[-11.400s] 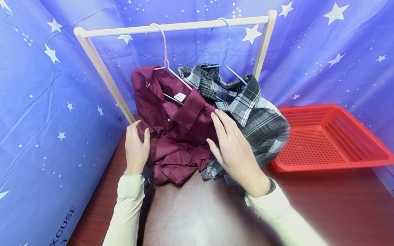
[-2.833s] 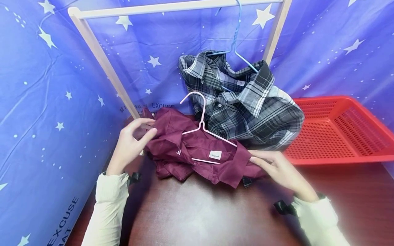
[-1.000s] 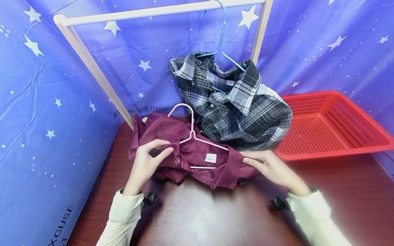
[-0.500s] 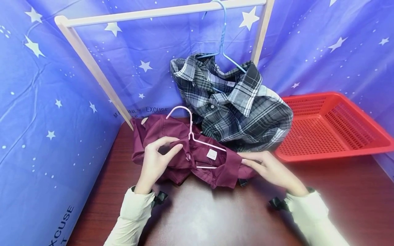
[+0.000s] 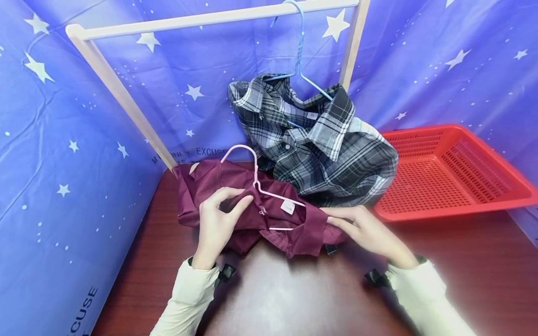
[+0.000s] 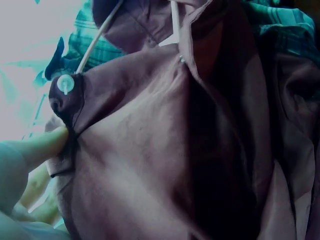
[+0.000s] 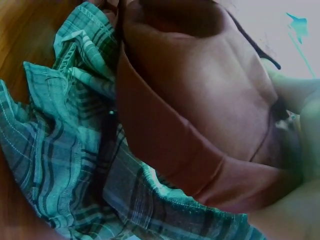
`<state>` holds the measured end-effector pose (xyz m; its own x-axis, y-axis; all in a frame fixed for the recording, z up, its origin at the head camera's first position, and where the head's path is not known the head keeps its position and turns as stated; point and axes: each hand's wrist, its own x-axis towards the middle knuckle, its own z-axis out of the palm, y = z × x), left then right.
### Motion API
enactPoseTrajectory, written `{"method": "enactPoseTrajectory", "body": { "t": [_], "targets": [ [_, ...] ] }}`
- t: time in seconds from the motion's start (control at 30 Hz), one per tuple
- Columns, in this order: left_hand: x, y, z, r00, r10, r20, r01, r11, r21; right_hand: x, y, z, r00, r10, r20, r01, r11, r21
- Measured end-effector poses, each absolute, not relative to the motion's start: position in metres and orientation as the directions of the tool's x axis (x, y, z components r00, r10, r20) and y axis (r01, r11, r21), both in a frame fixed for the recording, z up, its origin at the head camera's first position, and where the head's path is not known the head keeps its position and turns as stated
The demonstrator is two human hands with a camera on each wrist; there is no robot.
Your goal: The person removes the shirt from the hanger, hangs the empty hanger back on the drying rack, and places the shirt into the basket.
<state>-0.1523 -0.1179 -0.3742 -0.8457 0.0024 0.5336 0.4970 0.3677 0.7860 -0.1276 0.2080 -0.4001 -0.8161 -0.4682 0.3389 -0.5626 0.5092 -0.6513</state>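
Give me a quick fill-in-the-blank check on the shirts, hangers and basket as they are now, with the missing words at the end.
1. The left hand and the right hand pinch the maroon shirt, whose own hanger is ____ in colour.
2. A second hanger, coloured ____, hooks over the wooden bar.
3. In the head view, the red basket lies to the ____ of the plaid shirt.

Missing words: pink; blue; right.

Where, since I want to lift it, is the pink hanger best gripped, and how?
Pinch the pink hanger's stem from above, probably just below the hook: that stretch is uncovered, while the lower wire runs into the maroon shirt.
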Motion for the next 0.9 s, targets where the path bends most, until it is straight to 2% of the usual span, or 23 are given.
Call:
{"method": "enactPoseTrajectory", "body": {
  "t": [0.4,0.53,0.7,0.9],
  "targets": [
    [-0.154,-0.121,-0.375,-0.827,-0.014,0.562,0.513,0.390,0.765,-0.123,0.209,-0.385,-0.831,-0.455,0.319,-0.546,0.561,-0.622],
    [-0.151,-0.123,-0.375,-0.821,-0.022,0.571,0.517,0.395,0.759,-0.121,0.209,-0.378,-0.802,-0.451,0.392,-0.596,0.553,-0.582],
    [-0.149,-0.123,-0.374,-0.818,-0.023,0.575,0.523,0.390,0.758,-0.120,0.207,-0.369,-0.721,-0.454,0.523,-0.692,0.509,-0.512],
    [-0.150,-0.122,-0.374,-0.817,-0.027,0.577,0.524,0.384,0.760,-0.123,0.197,-0.363,-0.720,-0.475,0.506,-0.694,0.504,-0.514]
  ]
}}
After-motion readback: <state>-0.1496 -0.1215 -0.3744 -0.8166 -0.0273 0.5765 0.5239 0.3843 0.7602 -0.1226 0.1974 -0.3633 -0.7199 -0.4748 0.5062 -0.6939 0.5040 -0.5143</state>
